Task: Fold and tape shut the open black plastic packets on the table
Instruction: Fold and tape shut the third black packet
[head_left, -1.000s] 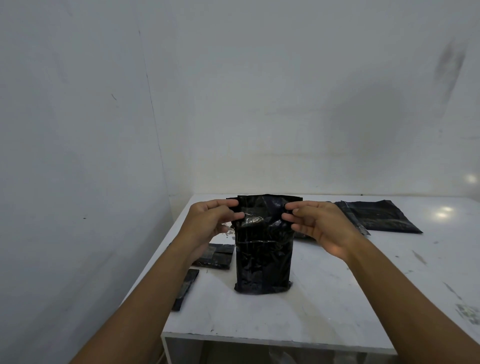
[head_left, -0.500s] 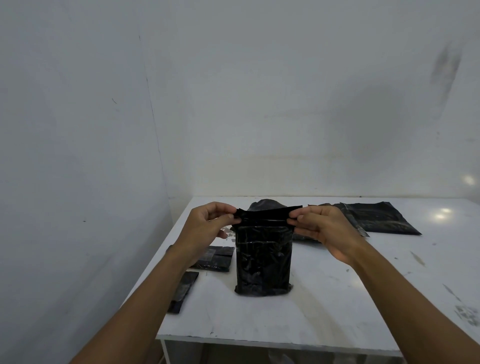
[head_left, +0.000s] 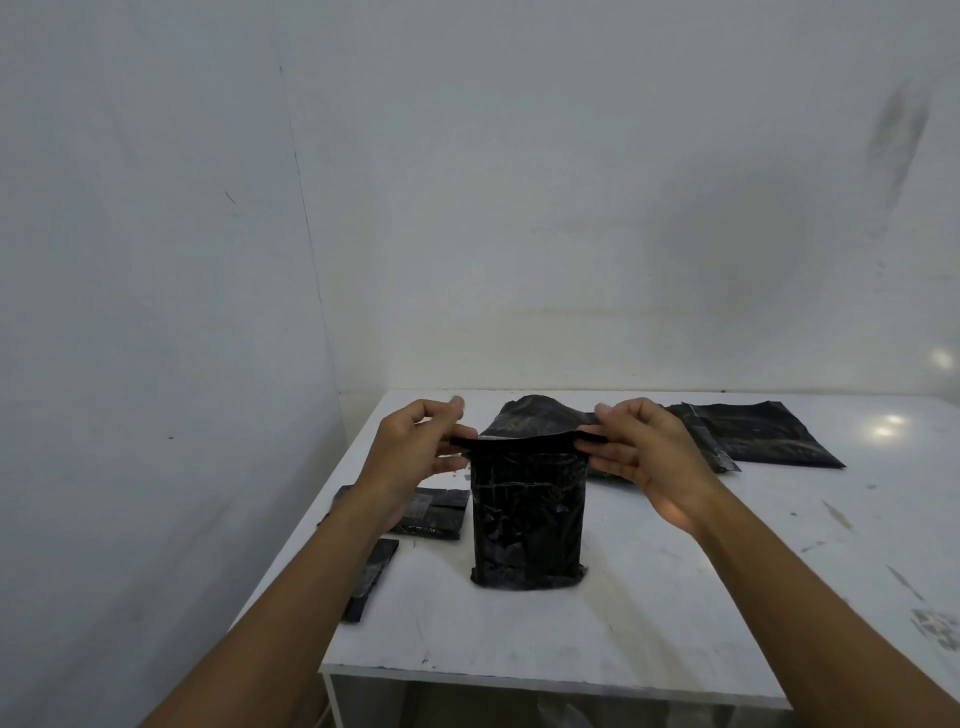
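A shiny black plastic packet (head_left: 527, 519) stands upright on a flat white table (head_left: 675, 613), a bit nearer the left side and the near edge. Its bottom sits on the table top. Its top is folded over into a thin dark band that runs straight across. The left hand (head_left: 415, 454) is at 9 o'clock from the band and pinches its left end between the thumb and the curled fingers. The right hand (head_left: 652, 452) is at 3 o'clock from the band and pinches the right end the same way. One fingertip of each hand lifts up a little above the band and looks blurry. Both bare arms reach in from 6 o'clock. At 12 o'clock from the packet, just behind its top, more crinkly black plastic (head_left: 535, 413) shows, and I cannot tell if it is part of the packet or a different one. At 2 o'clock, flat black plastic bags (head_left: 763, 436) lie on the table, partly behind the right hand. At 9 o'clock, just beside the packet, lies a flat folded black bundle with a pale shiny patch (head_left: 434, 512), partly hidden by the left wrist. At 8 o'clock, near the table's left edge, lies a thin black folded strip (head_left: 371, 579), partly under the left arm. Pale grey walls (head_left: 519, 208) rise behind the table.
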